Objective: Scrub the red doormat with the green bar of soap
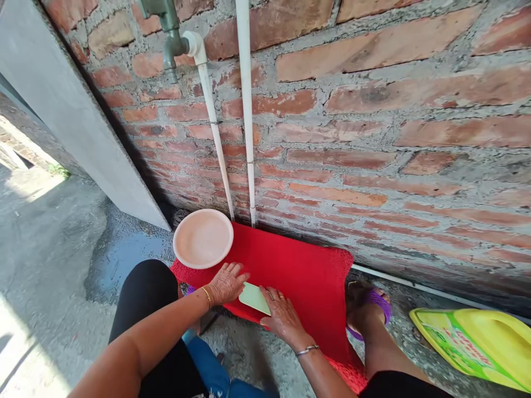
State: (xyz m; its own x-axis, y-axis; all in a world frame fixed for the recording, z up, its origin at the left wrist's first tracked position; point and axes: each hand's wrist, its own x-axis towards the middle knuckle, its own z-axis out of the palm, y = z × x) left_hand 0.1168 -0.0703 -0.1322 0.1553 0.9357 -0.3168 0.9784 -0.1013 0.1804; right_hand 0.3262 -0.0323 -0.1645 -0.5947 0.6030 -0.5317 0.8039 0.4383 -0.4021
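A thin, flat, pale green piece (254, 298) with rounded corners lies on the red cloth (298, 276); I cannot tell what it is made of. My left hand (227, 284) rests at its left end, with fingers stretched out and pointing right. At the other end is my right hand (285, 319), its fingers extended over the edge and its thumb apart. Neither hand is visibly wrapped around the piece. A pale pink basin (203, 239) stands at the left end of the red cloth, beyond my left hand.
A brick wall (340, 160) rises behind the cloth, with white pipes (249, 143) and a tap (173, 48) on it. A yellow-green container (477, 345) lies at the right. To the left are a leaning grey slab (78, 94) and wet concrete floor (128, 251).
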